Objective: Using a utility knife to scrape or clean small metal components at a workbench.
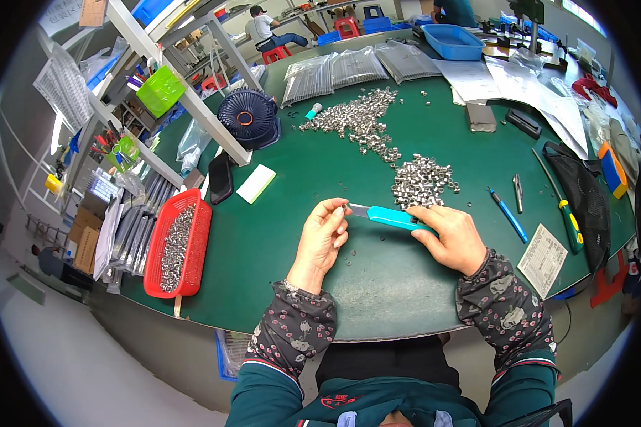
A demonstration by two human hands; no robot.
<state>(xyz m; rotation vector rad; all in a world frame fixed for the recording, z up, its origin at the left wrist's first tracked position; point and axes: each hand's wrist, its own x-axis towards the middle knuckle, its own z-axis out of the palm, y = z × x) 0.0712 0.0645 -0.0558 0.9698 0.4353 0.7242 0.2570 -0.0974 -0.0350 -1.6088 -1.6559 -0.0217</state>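
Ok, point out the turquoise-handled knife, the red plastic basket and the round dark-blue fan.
Turquoise-handled knife (394,218): head view, middle of the handle.
Red plastic basket (200,245): head view, right side wall.
Round dark-blue fan (245,118): head view, centre of the grille.

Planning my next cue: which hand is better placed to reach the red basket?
Probably the left hand: it is nearer the red basket, which stands to the left, while the right hand grips the teal knife.
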